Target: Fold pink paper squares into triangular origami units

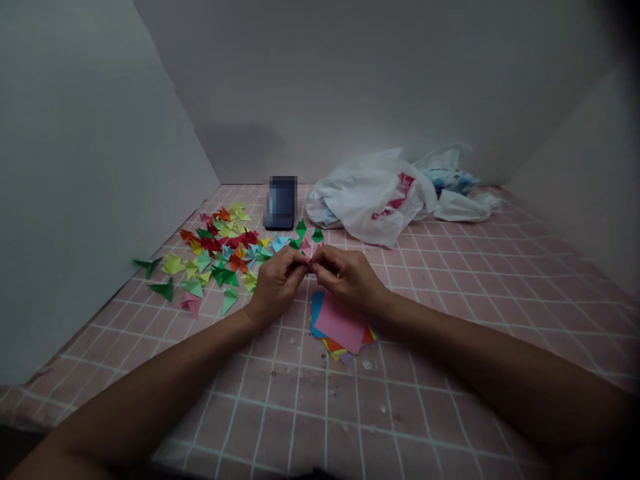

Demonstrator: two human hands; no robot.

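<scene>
My left hand (281, 281) and my right hand (346, 275) meet over the middle of the surface, fingers pinched together. Between their fingertips is a small piece of folded pink paper (309, 265), mostly covered by the fingers. Below my right hand lies a loose stack of square coloured paper (343, 323), pink on top with blue, orange, yellow and purple corners showing. Many folded paper cranes (225, 273) in green, red, yellow, blue and pink are spread out to the left of my left hand. A few more green and pink folded pieces sit just beyond my fingertips.
A dark phone-like device (281, 207) stands upright at the back. To its right, a crumpled white plastic bag (370, 193) and a blue-and-white package (450, 180) lie against the wall. Pink checked cloth (240, 413) covers the surface, with small scraps near the paper stack.
</scene>
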